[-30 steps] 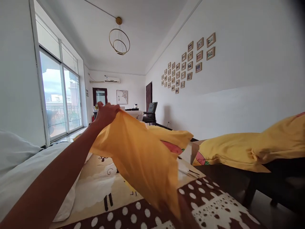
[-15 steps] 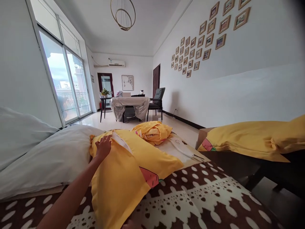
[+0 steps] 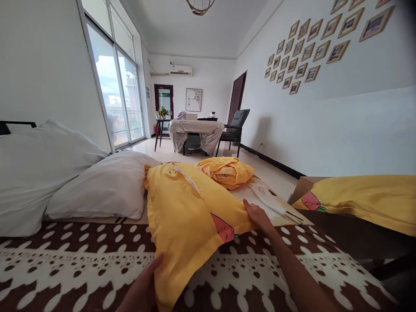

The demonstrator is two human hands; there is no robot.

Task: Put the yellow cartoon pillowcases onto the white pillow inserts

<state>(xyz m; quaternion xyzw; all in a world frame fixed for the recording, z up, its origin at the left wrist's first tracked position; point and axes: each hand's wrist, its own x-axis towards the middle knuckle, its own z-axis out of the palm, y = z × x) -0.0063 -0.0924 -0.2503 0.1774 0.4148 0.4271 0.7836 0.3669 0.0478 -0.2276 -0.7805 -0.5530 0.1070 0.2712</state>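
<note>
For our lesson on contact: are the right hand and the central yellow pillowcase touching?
Touching. The head view shows the right hand gripping the pillowcase at its right corner.

Cut off by bottom edge: left hand (image 3: 142, 287), with most fingers hidden at yellow pillow (image 3: 182, 212). By top edge: ring lamp (image 3: 199, 13). By right edge: second pillow (image 3: 364, 197). Too small to tell: framed photos (image 3: 307, 51).
</note>
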